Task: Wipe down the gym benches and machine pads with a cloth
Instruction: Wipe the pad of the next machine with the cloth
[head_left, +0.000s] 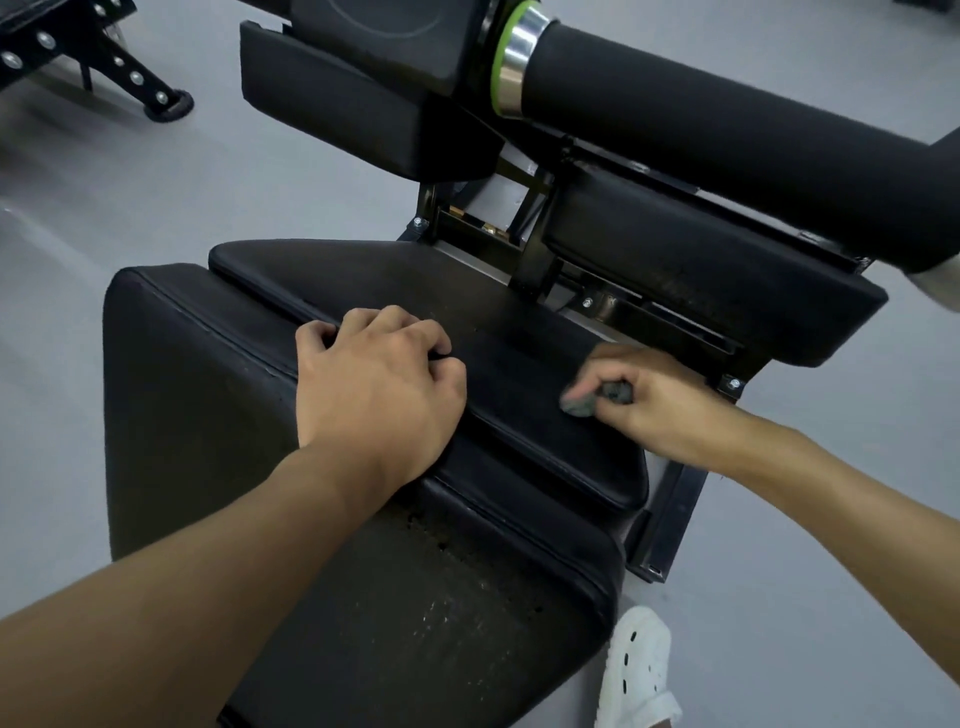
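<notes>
A black padded bench seat (208, 415) fills the middle of the view, with a flatter black pad (519, 322) lying across its top. My left hand (374, 389) rests on the seam where the two pads meet, its fingers curled over the upper pad's edge. My right hand (639, 395) grips a small bunched grey cloth (587, 402) and presses it onto the upper pad near its right side. Worn, flaking patches show on the lower pad toward me.
A thick black foam roller (727, 135) with a chrome and green collar (514, 57) crosses the top right. Another black pad (701, 270) sits under it. A second machine's black frame foot (156, 93) stands top left on grey floor. A white shoe (639, 670) is bottom right.
</notes>
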